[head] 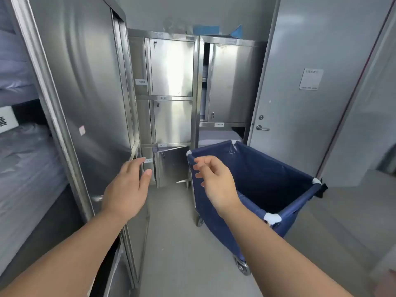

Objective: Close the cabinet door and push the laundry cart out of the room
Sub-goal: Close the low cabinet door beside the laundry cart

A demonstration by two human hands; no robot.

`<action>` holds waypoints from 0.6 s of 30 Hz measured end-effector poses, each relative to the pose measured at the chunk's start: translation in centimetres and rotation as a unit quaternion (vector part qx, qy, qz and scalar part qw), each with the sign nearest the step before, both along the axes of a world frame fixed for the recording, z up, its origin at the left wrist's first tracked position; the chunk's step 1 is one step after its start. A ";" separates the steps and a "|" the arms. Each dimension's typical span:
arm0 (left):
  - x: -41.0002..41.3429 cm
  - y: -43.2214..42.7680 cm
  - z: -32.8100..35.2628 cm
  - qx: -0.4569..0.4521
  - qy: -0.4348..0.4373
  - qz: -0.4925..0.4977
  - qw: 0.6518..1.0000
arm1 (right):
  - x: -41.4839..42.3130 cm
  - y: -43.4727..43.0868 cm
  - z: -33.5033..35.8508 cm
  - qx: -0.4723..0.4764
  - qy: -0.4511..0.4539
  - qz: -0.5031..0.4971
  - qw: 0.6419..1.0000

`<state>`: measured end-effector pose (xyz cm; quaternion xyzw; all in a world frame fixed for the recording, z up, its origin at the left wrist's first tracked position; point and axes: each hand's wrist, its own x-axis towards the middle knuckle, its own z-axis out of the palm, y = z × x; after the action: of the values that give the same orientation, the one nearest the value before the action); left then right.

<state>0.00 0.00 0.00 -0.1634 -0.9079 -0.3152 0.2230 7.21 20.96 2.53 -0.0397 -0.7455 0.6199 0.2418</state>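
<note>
Nearby, brushed steel cabinet door, boxy blue fabric laundry cart

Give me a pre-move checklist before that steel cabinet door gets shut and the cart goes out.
1. Cabinet door clear to swing: ok, nothing visible in its path.
2. Left hand on the door: cannot tell; it is open by the door's edge, contact unclear.
3. Right hand free: ok, it holds nothing and hovers near the cart's rim.
4. Laundry cart ready to roll: ok, the blue bag looks empty and it stands on casters.
5. Room door open for exit: ok, it stands ajar to the right.
6. Small lower locker door at the back: not ok, it hangs open near the cart.
</note>
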 end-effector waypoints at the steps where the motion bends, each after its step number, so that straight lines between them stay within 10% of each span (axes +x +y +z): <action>1: -0.7 0.4 0.0 0.009 0.003 0.005 1.000 | -0.7 0.2 -0.1 -0.003 0.003 -0.002 1.000; 18: -23.3 12.5 -2.5 -0.027 -0.008 0.035 0.999 | -25.6 12.6 -1.3 0.039 -0.021 0.006 0.999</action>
<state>-23.25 12.48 -2.47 -0.1353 -0.9230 -0.2836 0.2223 -18.41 33.54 1.18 -0.0389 -0.7738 0.5911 0.2242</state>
